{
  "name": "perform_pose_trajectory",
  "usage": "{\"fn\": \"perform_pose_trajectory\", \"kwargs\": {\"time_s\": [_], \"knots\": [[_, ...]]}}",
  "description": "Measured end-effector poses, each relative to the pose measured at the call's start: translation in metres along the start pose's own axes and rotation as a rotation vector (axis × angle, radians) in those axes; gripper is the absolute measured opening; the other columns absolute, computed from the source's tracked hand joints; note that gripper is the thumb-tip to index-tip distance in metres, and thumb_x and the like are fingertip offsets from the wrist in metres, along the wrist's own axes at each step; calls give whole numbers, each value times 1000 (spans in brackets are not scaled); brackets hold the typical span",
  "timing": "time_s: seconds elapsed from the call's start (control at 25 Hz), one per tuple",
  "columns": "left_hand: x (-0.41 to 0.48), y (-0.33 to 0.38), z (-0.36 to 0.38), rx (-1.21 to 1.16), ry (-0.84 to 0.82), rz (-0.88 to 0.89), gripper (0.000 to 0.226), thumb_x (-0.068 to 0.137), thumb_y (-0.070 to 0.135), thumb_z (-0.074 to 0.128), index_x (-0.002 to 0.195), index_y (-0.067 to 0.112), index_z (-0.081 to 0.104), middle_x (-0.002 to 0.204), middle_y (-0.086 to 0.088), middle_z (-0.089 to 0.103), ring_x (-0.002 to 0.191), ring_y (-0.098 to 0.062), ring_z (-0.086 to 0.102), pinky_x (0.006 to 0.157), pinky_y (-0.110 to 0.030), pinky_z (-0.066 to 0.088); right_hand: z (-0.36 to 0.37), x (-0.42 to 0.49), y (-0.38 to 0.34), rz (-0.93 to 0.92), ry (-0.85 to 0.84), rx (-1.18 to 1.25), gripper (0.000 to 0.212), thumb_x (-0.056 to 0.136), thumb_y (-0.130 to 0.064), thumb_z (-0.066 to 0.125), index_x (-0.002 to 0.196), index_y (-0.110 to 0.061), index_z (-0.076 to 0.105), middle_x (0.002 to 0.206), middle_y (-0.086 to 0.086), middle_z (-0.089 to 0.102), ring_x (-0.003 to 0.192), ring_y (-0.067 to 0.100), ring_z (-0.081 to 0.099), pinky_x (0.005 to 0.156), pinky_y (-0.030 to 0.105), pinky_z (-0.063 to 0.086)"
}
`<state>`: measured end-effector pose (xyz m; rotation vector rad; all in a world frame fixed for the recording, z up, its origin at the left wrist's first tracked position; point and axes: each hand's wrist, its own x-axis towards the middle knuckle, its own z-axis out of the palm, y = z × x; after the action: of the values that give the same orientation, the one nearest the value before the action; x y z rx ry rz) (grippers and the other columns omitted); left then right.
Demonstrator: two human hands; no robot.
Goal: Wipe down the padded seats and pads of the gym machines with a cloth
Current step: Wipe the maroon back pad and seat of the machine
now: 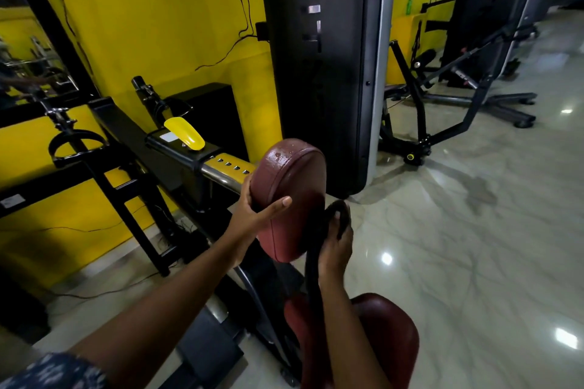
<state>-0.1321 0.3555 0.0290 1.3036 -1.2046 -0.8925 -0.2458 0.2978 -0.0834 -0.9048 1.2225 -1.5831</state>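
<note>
A maroon chest pad [292, 177] stands upright on a gym machine, with water drops on its top. My left hand [257, 210] grips its left edge, thumb across the front. My right hand [336, 243] is shut on a dark cloth [319, 230], pressed against the pad's right side; the cloth's tail hangs down along my forearm. Below, the machine's maroon seat [392, 331] is partly hidden by my right arm.
A yellow adjustment lever [185, 133] sits on the black frame left of the pad. A tall black weight-stack column [325, 66] stands right behind it. Another machine's legs [474, 104] spread over the glossy marble floor [474, 246] at the right. The yellow wall [151, 25] runs along the left.
</note>
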Motion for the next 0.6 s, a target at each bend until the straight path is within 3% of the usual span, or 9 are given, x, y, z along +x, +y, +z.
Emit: {"fn": "perform_pose_trajectory", "kwargs": {"time_s": [0.08,0.16,0.24,0.36,0.44,0.52,0.6], "knots": [[-3,1,1,-5,-2,-28,110,40,66,79,135,46,29,139,4,47,125,-18,49,102,-46,45,-7,-5,-48,-267,-26,-74,49,93,-46,38,138,-25,42,139,-5,46,126,6,41,103,17,31],[-6,5,2,15,-8,-38,120,35,73,77,139,42,26,140,2,45,125,-19,48,101,-44,44,-4,-5,-96,-446,-116,-74,51,90,-55,34,137,-35,36,143,-5,41,127,4,35,100,10,27],[-9,6,3,15,-2,-18,114,38,67,79,137,41,28,136,7,47,122,-13,48,96,-31,47,11,-5,-124,-591,-208,-213,53,88,-61,30,137,-40,34,145,0,39,127,8,31,99,19,28],[-13,7,8,-15,19,19,89,45,50,72,124,46,30,120,24,47,109,8,48,81,-9,46,35,-7,-140,-952,-290,-741,52,89,-61,29,133,-39,46,140,1,44,128,19,31,99,39,24],[-12,8,10,-8,47,12,89,46,51,71,123,47,28,118,27,45,108,9,47,83,-7,44,45,11,-143,-989,-358,-880,49,86,-59,32,122,-37,56,134,-1,50,127,23,36,100,45,22],[-10,6,10,12,62,3,91,47,54,74,125,51,26,121,25,46,116,-1,48,93,-19,43,48,33,-153,-827,-455,-901,56,83,-61,28,121,-33,58,131,-2,50,126,23,38,101,43,22],[-11,4,10,21,68,-17,91,45,58,77,121,55,28,121,28,47,117,-2,48,93,-21,43,46,38,-156,-753,-490,-882,57,82,-61,28,123,-34,57,131,-2,50,126,23,38,101,43,23]]}}
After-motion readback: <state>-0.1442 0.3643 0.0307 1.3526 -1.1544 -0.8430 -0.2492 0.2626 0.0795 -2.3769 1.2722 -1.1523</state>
